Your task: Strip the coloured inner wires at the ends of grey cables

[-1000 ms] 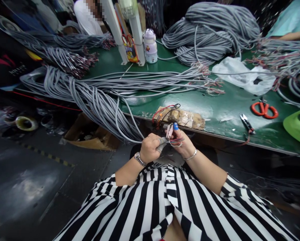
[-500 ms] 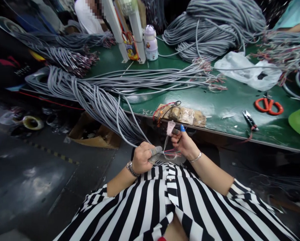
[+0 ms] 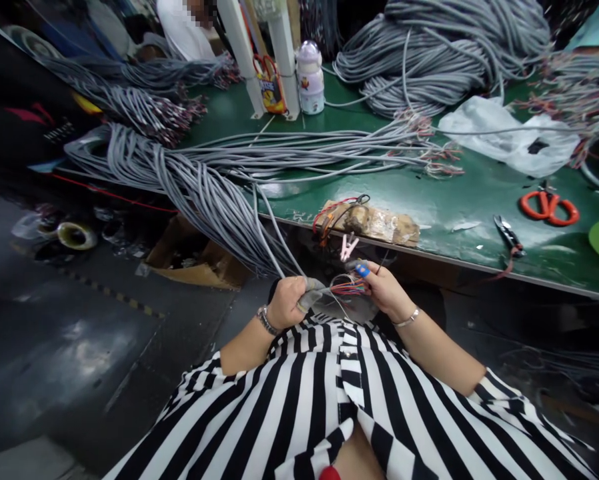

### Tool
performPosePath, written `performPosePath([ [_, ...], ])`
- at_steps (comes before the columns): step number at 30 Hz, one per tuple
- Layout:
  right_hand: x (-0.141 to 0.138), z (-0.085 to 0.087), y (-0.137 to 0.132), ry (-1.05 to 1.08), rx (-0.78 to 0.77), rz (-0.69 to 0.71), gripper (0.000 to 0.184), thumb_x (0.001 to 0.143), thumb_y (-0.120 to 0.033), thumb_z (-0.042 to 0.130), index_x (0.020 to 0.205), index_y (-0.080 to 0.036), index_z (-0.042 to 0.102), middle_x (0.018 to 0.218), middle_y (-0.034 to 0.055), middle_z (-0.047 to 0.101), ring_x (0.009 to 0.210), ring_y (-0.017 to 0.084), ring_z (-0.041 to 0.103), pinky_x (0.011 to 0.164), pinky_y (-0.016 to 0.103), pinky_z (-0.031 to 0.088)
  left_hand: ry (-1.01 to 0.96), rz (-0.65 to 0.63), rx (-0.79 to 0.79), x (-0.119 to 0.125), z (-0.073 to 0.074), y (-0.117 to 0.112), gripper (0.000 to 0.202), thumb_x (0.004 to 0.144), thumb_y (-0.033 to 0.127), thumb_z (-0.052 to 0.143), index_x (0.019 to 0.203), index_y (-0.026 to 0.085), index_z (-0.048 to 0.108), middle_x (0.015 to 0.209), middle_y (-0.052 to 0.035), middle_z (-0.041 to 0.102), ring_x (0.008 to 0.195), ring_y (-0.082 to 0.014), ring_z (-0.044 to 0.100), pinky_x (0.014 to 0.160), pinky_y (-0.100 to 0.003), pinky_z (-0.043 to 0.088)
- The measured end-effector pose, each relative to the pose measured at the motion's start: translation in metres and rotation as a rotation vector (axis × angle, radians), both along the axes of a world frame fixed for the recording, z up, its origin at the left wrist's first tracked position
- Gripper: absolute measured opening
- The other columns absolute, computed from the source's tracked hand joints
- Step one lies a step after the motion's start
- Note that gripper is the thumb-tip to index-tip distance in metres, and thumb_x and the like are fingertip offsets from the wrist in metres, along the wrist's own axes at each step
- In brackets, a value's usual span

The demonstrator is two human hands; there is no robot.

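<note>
Left hand [image 3: 288,303] is gripping a gray cable [image 3: 322,291], fingers wrapped tight, gray coverings showing on them. Cable end is pointing toward the right hand [image 3: 385,290], just above the lap, in front of the striped shirt. Colored wires [image 3: 348,288] are fanning out of it, reaching the right fingers. Right hand is holding a narrow pose, thumb in blue tape [image 3: 362,269] lying near the index; can't tell if the wires are actually pinched. Pink V-shaped clip [image 3: 348,247] is sticking up just beyond those fingertips; contact unclear. Big gray cable bundle [image 3: 194,193] is hanging over the edge of the green bench [image 3: 469,190], left of both hands. Brown taped block [image 3: 374,221] is sitting at that edge, ahead of the hands. 2 cutting tools are lying to the right: small snips [image 3: 508,233] and red-handled scissors [image 3: 549,208].
</note>
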State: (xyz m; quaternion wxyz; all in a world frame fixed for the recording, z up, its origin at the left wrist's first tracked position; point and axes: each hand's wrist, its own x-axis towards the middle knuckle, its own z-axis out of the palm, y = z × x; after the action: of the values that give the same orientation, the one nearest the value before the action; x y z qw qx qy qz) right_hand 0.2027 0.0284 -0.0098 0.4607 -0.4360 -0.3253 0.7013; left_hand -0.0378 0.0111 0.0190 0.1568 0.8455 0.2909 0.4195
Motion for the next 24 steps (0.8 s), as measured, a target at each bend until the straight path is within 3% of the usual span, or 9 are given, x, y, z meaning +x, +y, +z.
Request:
performPosePath([
  [3, 0.001, 0.002, -0.002, -0.032, 0.024, 0.07, 0.038, 0.064, -0.045, 0.084, 0.083, -0.016, 0.068, 0.06, -0.0037, 0.055, 0.045, 0.003, 0.029, 0.041, 0.019, 0.017, -0.117, -0.008, -0.223, 0.006, 0.002, 0.009, 0.029, 0.097, 0.036, 0.05, 0.089, 0.015, 0.068, 0.071, -0.0042, 0.069, 0.063, -0.0125, 0.064, 0.06, -0.023, 0.051],
  [6, 0.0, 0.005, 0.002, -0.042, 0.037, 0.126, 0.039, 0.067, -0.051, 0.081, 0.076, -0.016, 0.065, 0.054, -0.0051, 0.049, 0.042, 0.002, 0.022, 0.039, 0.019, 0.012, -0.235, 0.036, -0.366, 0.014, 0.0, 0.014, 0.034, 0.096, 0.043, 0.051, 0.089, 0.014, 0.068, 0.067, -0.0035, 0.066, 0.064, -0.0131, 0.062, 0.062, -0.024, 0.051],
  [11, -0.007, 0.011, 0.021, -0.026, 0.043, 0.139, 0.058, 0.078, -0.072, 0.058, 0.066, -0.016, 0.058, 0.042, -0.0102, 0.024, 0.039, 0.003, 0.011, 0.037, 0.02, 0.008, -0.307, 0.108, -0.42, 0.028, -0.005, 0.021, 0.036, 0.091, 0.049, 0.057, 0.091, 0.015, 0.07, 0.071, -0.0041, 0.068, 0.069, -0.0143, 0.063, 0.071, -0.026, 0.053],
  [15, -0.017, 0.016, 0.032, 0.008, 0.022, 0.145, 0.054, 0.078, -0.069, 0.06, 0.068, -0.016, 0.059, 0.04, -0.01, 0.024, 0.04, 0.005, 0.013, 0.038, 0.02, 0.009, -0.307, 0.095, -0.429, 0.033, -0.009, 0.028, 0.033, 0.09, 0.045, 0.06, 0.094, 0.015, 0.072, 0.077, -0.0044, 0.07, 0.064, -0.0121, 0.061, 0.071, -0.025, 0.053],
  [20, -0.029, 0.016, 0.033, -0.044, 0.128, -0.083, 0.042, 0.074, -0.058, 0.07, 0.068, -0.019, 0.058, 0.046, -0.0081, 0.033, 0.041, 0.005, 0.02, 0.041, 0.022, 0.016, -0.285, 0.078, -0.425, 0.036, -0.013, 0.034, 0.031, 0.093, 0.041, 0.057, 0.095, 0.014, 0.071, 0.082, -0.0061, 0.072, 0.071, -0.0136, 0.064, 0.071, -0.025, 0.053],
  [24, -0.039, 0.011, 0.032, 0.008, 0.17, -0.205, 0.046, 0.07, -0.062, 0.073, 0.065, -0.02, 0.054, 0.051, -0.0055, 0.04, 0.045, 0.007, 0.029, 0.043, 0.022, 0.022, -0.284, 0.071, -0.426, 0.039, -0.014, 0.035, 0.03, 0.092, 0.042, 0.058, 0.092, 0.014, 0.07, 0.083, -0.0066, 0.072, 0.074, -0.0146, 0.066, 0.071, -0.025, 0.053],
])
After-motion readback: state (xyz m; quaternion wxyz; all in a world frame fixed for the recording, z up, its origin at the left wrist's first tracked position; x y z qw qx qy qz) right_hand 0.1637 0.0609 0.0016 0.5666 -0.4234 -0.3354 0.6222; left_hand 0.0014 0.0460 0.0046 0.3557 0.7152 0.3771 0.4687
